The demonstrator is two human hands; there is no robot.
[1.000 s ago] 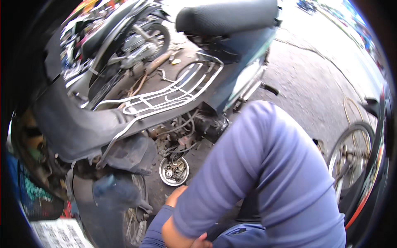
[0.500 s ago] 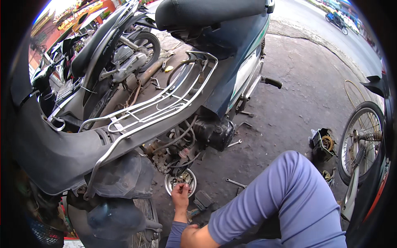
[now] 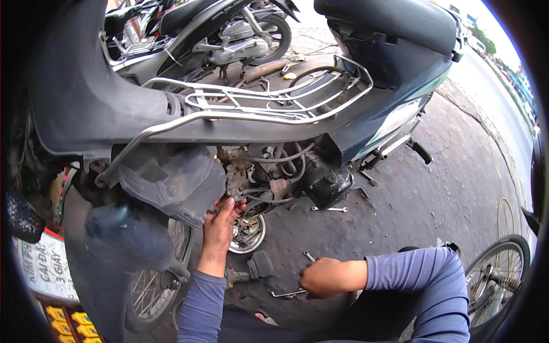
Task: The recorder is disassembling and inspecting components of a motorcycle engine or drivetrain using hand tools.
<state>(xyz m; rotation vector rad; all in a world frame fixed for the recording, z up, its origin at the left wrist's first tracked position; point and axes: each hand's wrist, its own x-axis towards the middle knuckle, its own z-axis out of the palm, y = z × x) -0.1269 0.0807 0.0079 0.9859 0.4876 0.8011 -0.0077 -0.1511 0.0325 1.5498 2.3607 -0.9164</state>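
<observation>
A motor scooter with its lower side uncovered stands in front of me. My left hand (image 3: 220,228) is raised to the exposed engine parts (image 3: 243,177), just right of the smoky plastic cover (image 3: 171,177). Its thumb and fingers are drawn together; what they hold, if anything, is hidden. Behind and below that hand sits a round metal dish (image 3: 251,237) with small parts in it. My right hand (image 3: 329,278) is closed low over the ground, beside a wrench (image 3: 309,256) and a thin bent-ended tool (image 3: 287,294). Whatever is in its fingers cannot be seen.
A teal power tool with a dark battery (image 3: 260,266) lies between my arms. Another wrench (image 3: 329,208) rests under the black engine housing (image 3: 329,186). The scooter's front wheel (image 3: 157,280) is at lower left, a spoked wheel (image 3: 497,274) at right. Another motorbike (image 3: 229,46) stands behind.
My left hand has gone from the metal dish up to the engine parts. My right hand has moved away from my left wrist, to the tools on the ground. The view has shifted.
</observation>
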